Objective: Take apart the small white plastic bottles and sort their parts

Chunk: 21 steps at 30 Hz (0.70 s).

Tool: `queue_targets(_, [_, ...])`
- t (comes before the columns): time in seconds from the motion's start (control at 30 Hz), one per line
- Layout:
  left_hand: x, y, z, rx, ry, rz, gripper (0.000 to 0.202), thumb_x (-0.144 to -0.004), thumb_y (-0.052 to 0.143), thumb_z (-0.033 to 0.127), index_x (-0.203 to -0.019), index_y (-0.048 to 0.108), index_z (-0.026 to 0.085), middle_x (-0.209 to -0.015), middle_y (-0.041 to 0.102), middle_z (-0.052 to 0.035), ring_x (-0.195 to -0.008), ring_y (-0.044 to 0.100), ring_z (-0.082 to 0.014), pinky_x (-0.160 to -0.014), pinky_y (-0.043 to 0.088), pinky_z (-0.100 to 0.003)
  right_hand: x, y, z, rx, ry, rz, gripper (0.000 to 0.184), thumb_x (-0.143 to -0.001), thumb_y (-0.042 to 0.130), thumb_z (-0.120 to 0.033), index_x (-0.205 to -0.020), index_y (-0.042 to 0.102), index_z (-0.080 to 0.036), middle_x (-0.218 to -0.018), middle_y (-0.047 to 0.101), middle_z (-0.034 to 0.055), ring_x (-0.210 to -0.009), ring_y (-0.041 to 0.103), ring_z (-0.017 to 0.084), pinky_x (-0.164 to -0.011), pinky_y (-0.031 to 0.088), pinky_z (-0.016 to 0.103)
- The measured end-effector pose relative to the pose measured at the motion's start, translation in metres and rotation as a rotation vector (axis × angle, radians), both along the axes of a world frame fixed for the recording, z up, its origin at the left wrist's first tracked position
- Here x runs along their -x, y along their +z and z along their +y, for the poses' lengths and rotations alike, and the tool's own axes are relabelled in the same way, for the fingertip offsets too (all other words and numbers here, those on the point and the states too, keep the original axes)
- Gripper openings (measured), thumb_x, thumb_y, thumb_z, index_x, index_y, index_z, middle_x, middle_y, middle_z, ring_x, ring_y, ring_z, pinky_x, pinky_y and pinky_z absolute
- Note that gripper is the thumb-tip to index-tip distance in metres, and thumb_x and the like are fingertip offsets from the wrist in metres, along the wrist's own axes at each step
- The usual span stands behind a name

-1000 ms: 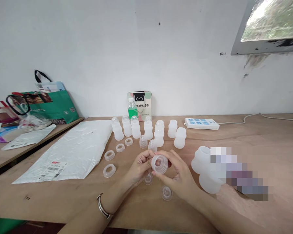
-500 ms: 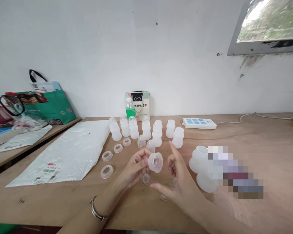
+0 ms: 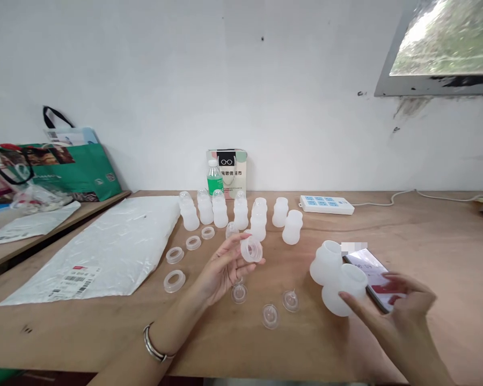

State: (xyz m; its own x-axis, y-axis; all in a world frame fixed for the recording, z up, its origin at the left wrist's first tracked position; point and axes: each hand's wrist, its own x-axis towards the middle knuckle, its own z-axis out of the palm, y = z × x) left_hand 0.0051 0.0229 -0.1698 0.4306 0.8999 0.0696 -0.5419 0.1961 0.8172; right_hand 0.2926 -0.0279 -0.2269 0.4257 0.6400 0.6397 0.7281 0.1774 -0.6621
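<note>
My left hand (image 3: 225,268) is closed on a clear bottle collar (image 3: 251,250), held above the table with its ring opening facing me. My right hand (image 3: 398,308) is spread around the near side of a frosted baby bottle (image 3: 340,295); its thumb overlaps the bottle and its fingers are apart over a phone (image 3: 372,273). A second frosted bottle (image 3: 326,260) stands just behind. Below my left hand lie clear bottle teats (image 3: 270,316), one partly hidden by my fingers. To the left, several loose collars (image 3: 174,281) lie in a slanting line.
Several bottles with clear caps (image 3: 189,214) stand in a row at the back, beside bottles without caps (image 3: 293,228). Behind them are a drink bottle (image 3: 214,179) and a paper bag (image 3: 239,171). A power strip (image 3: 327,204) lies right; a white plastic mailer (image 3: 104,241) covers the left.
My right hand has moved right, from beside the collar to the near frosted bottle and phone. My left hand has stayed near its place, still holding the collar, now tilted more toward me.
</note>
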Motion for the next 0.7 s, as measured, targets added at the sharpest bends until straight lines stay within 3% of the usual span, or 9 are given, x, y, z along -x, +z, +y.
queue_targets(0.1, [-0.001,0.000,0.001,0.021,0.047,-0.006,0.042,-0.075,0.072,0.036,-0.108,0.054,0.019,-0.099,0.069,-0.0045,-0.083,0.071,-0.0161,-0.070,0.056,-0.017,-0.006,-0.014,-0.004,0.264,0.026,-0.044,0.070,-0.053,0.070,-0.067,-0.099,0.048,-0.018,-0.091,0.049,0.0066,-0.081,0.053,0.028,-0.069,0.046,0.046])
queue_targets(0.23, [-0.001,-0.003,0.002,0.007,0.084,0.046,0.048,-0.068,0.079,0.033,-0.107,0.055,0.020,-0.093,0.070,-0.0023,-0.081,0.071,-0.0140,-0.068,0.055,-0.015,0.007,-0.012,-0.014,0.254,0.124,-0.044,0.046,-0.067,0.064,-0.059,-0.090,0.056,-0.021,-0.084,0.060,0.0067,-0.079,0.058,0.029,-0.068,0.048,0.044])
queue_targets(0.33, [-0.001,-0.004,0.002,-0.050,0.093,0.103,0.045,-0.069,0.078,0.032,-0.107,0.056,0.022,-0.091,0.070,-0.0013,-0.081,0.071,-0.0137,-0.069,0.054,-0.016,0.027,0.002,-0.029,0.103,0.162,0.036,0.040,-0.074,0.064,-0.046,-0.105,0.053,-0.023,-0.098,0.064,0.0078,-0.084,0.063,0.027,-0.065,0.052,0.037])
queue_targets(0.43, [-0.001,-0.005,0.002,-0.146,0.116,0.172,0.039,-0.074,0.074,0.034,-0.108,0.058,0.024,-0.089,0.069,-0.0007,-0.081,0.070,-0.0142,-0.071,0.053,-0.019,0.046,0.021,-0.033,0.048,0.368,0.014,0.036,-0.078,0.063,-0.039,-0.109,0.052,-0.024,-0.101,0.065,0.0065,-0.088,0.064,0.024,-0.069,0.054,0.033])
queue_targets(0.53, [0.000,-0.004,0.002,-0.253,0.156,0.259,0.034,-0.079,0.069,0.036,-0.110,0.059,0.025,-0.088,0.068,-0.0011,-0.080,0.069,-0.0154,-0.073,0.052,-0.024,0.057,0.045,-0.016,0.105,0.494,-0.098,0.031,-0.082,0.061,-0.040,-0.109,0.053,-0.026,-0.097,0.065,0.0039,-0.082,0.064,0.021,-0.066,0.054,0.031])
queue_targets(0.7, [0.000,0.008,0.001,-0.428,0.281,0.373,0.029,-0.081,0.065,0.038,-0.108,0.063,0.027,-0.101,0.063,-0.0026,-0.087,0.063,-0.0157,-0.077,0.052,-0.028,0.064,0.073,0.013,0.148,0.574,-0.373,0.036,-0.085,0.058,-0.039,-0.118,0.053,-0.026,-0.098,0.062,0.0058,-0.081,0.064,0.021,-0.063,0.055,0.032])
